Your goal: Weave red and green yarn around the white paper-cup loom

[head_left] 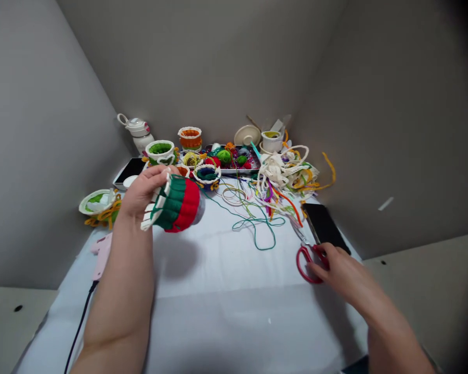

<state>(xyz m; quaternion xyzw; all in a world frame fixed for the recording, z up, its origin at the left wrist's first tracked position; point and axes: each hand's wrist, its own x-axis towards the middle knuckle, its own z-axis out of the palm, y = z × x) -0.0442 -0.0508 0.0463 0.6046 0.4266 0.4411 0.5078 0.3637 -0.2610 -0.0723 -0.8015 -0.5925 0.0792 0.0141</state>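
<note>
In the head view, the left hand (142,189) grips the white braided rim of a red-and-green woven yarn basket (179,205), held on its side above the bench (218,322), with its rim towards the wrist. The right hand (341,267) has its grip narrowed on the handles of the red-handled scissors (305,241); whether it bears their weight I cannot tell.

The rim hold looks like the weak point: squeezed there, the soft wall could buckle or the braid pull loose. The scissor tips lie against loose cords at the edge of the tangled cord heap (281,169), so a careless snip or drag could cut or snag a strand. The loose green yarn (263,249) nearby could catch too, and the black phone (323,223) beside the blades might get scratched. On the left, the black cable (80,319) of the pink glue gun (102,254) runs close by the forearm, where an elbow could tug it.

As for containers, the dark tray (234,171) holds yarn balls, green and red among them. A small basket (191,158) shows yellow strands; the white-rimmed basket (86,212) at far left holds something whitish and crumpled. The orange basket (190,141) stands upright, its depths hidden. The held basket's inside is turned from view.
</note>
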